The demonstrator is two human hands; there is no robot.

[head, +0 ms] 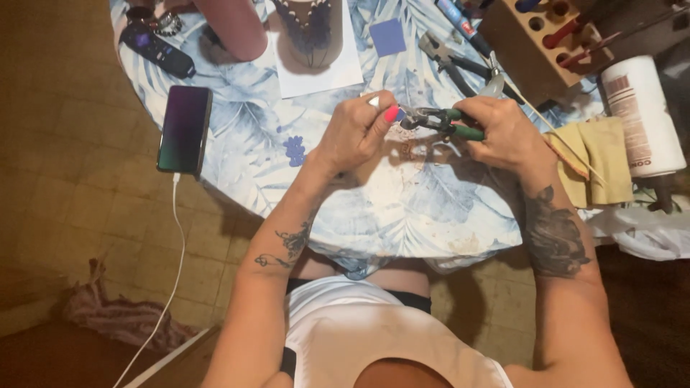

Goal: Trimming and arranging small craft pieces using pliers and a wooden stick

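Observation:
My left hand point(357, 129) pinches a small blue tile piece point(399, 114) between thumb and fingers above the table. My right hand point(503, 133) grips green-handled nippers point(442, 121), whose metal jaws meet the edge of the tile piece. Both hands hover over the round table with a blue leaf-print cloth point(402, 208). A cluster of small blue pieces point(294, 150) lies on the cloth just left of my left wrist.
A phone point(185, 129) with a white cable lies at the table's left edge. A decorated pot point(310, 29) stands on white paper beside a blue square tile point(388, 37). Pliers point(445, 61), a wooden tool block point(535, 39), yellow cloth point(596, 158) and a paper roll point(642, 115) are at the right. Another person's arm point(230, 25) rests at the far edge.

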